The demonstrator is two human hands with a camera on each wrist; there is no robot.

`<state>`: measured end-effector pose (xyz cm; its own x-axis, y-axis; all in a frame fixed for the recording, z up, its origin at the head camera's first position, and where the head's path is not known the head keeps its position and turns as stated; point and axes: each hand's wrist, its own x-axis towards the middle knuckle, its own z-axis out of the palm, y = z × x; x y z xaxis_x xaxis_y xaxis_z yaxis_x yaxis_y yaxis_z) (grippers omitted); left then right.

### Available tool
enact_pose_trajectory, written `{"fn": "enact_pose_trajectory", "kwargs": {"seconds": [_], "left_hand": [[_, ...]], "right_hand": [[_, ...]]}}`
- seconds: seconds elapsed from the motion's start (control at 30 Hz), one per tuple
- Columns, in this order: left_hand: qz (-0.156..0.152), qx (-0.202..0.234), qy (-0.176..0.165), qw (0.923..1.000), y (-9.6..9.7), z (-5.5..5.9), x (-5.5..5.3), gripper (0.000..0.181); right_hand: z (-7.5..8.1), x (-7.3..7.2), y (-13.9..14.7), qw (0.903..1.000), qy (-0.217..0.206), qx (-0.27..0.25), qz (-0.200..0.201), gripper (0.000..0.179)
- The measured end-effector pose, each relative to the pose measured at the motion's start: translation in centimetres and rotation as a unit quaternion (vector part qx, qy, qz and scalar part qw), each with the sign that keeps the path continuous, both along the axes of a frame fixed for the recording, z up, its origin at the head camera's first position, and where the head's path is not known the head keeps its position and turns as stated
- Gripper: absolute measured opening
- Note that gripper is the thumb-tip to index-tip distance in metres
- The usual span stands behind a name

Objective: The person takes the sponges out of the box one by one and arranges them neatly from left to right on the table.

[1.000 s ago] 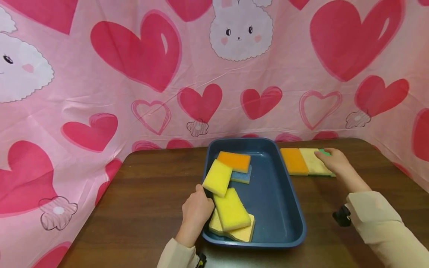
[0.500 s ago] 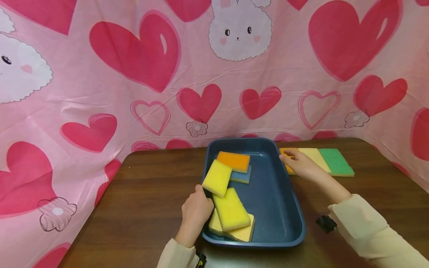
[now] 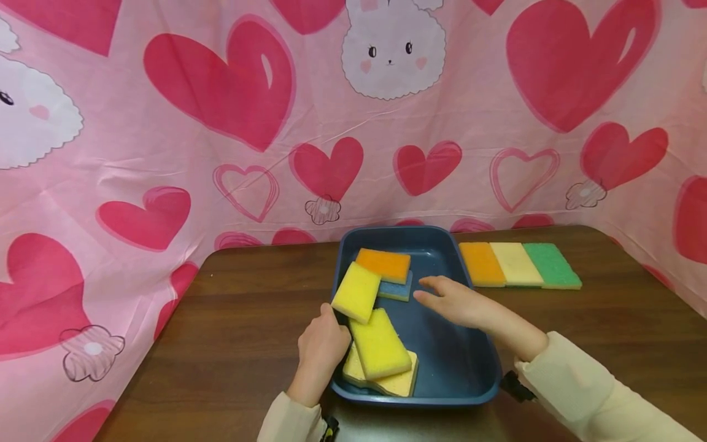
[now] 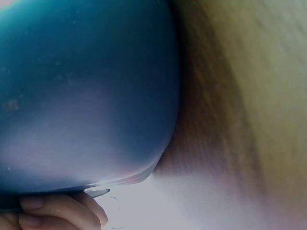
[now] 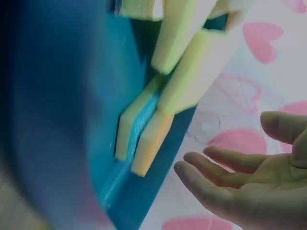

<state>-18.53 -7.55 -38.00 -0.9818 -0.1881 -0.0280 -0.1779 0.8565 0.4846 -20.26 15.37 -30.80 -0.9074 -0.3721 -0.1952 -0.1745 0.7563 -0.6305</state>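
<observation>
Blue tray [image 3: 447, 362] sits just right of the left hand [image 3: 323, 341], which grips its rim, probably for steadiness. Empty, fingers loosely spread, the right hand [image 3: 453, 301] hovers over it, facing piled sponges [image 3: 381, 344]; a row of sponges [image 3: 516, 265] lies beyond, rightward.

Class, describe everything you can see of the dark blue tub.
The dark blue tub is a rectangular, open-topped container with rounded corners, raised walls and a rim, and it looks like smooth, slightly glossy plastic. It sits upright on the wood-grain table, with sponges piled along its left side. The left hand grips its left rim; the right hand is over its interior, not visibly touching it.
</observation>
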Motion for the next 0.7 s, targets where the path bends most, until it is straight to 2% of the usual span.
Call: {"fn": "enact_pose_trajectory", "kwargs": {"seconds": [0.17, 0.33, 0.57, 0.7], "left_hand": [[0.001, 0.000, -0.004, 1.0000, -0.1, 0.0, -0.1, 0.021], [0.000, 0.000, -0.003, 1.0000, -0.1, -0.1, -0.1, 0.022], [0.000, 0.002, -0.005, 1.0000, -0.1, -0.1, -0.2, 0.022], [0.001, 0.002, -0.006, 1.0000, -0.1, -0.1, -0.2, 0.023]], "right_hand": [[-0.8, 0.9, -1.4, 0.9997, -0.016, 0.003, 0.020, 0.053], [-1.7, 1.4, -2.5, 0.9995, -0.028, -0.002, 0.012, 0.054], [-2.9, 1.9, -3.0, 0.9977, -0.067, 0.005, 0.006, 0.062], [-3.5, 2.0, -3.2, 0.9980, -0.062, 0.001, 0.006, 0.063]]}}
